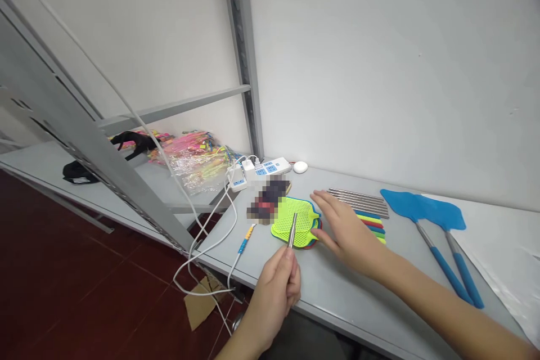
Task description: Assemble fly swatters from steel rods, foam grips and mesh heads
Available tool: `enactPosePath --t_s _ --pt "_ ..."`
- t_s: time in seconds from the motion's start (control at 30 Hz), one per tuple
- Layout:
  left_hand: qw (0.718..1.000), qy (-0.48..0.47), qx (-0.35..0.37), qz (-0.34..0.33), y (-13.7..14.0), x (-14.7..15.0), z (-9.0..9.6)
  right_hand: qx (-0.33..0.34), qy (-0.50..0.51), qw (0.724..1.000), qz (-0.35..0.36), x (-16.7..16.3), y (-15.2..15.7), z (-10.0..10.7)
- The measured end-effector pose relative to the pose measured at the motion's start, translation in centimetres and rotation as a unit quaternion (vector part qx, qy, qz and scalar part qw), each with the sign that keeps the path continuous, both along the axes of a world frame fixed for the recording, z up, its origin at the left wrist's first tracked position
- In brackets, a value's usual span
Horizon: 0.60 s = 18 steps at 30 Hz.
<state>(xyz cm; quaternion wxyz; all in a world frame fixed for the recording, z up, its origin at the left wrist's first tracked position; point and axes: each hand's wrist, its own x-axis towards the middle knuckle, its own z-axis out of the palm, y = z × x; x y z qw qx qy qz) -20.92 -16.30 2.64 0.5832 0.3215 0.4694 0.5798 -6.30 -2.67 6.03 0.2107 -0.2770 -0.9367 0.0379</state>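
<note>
While left hand (276,284) pinches a metal rod (292,230), right hand (343,230) flat, fingers spread, seemingly on swatter heads (295,225).

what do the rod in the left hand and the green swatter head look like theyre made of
Rod held by the left hand: likely metal, silvery with a bright sheen. Green swatter head: probably plastic, matt neon green, moulded into a fine grid of holes.

The grey table (337,287) carries a white power strip (264,170) at its back edge, stacked fly-swatter heads (297,225) mid-table, metal rods (358,201), coloured handles (373,226), and two blue swatters (426,211) rightward.
</note>
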Motion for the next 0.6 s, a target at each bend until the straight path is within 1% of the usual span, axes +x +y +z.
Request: enactPosePath --t_s 0.07,0.17,0.27,0.37,0.43,0.53,0.6 --pt "0.999 -0.033 -0.004 0.030 0.1 -0.4 -0.4 -0.027 -0.057 0.998 0.014 -1.5 0.4 -1.3" --pt "0.994 -0.070 -0.024 0.077 0.3 -0.6 -0.5 -0.040 -0.124 0.990 0.053 -2.8 -0.1 -2.4" --pt "0.988 -0.088 -0.037 0.124 0.6 -0.8 -0.5 -0.028 -0.129 0.987 0.095 -2.7 -1.1 -2.9" --pt "0.984 -0.102 -0.020 0.145 0.8 -1.0 -0.8 0.017 -0.100 0.989 0.109 -1.3 -2.1 -3.3" --pt "0.982 -0.114 -0.014 0.148 0.9 -1.0 -0.9 0.072 -0.075 0.988 0.111 -0.1 -2.7 -3.7" --pt "0.979 -0.135 -0.019 0.154 1.0 -0.9 -1.0 0.152 -0.047 0.980 0.123 2.0 -3.3 -4.0" --pt "0.977 -0.143 -0.025 0.158 1.1 -0.9 -0.9 0.177 -0.024 0.975 0.132 3.7 -3.6 -3.7"
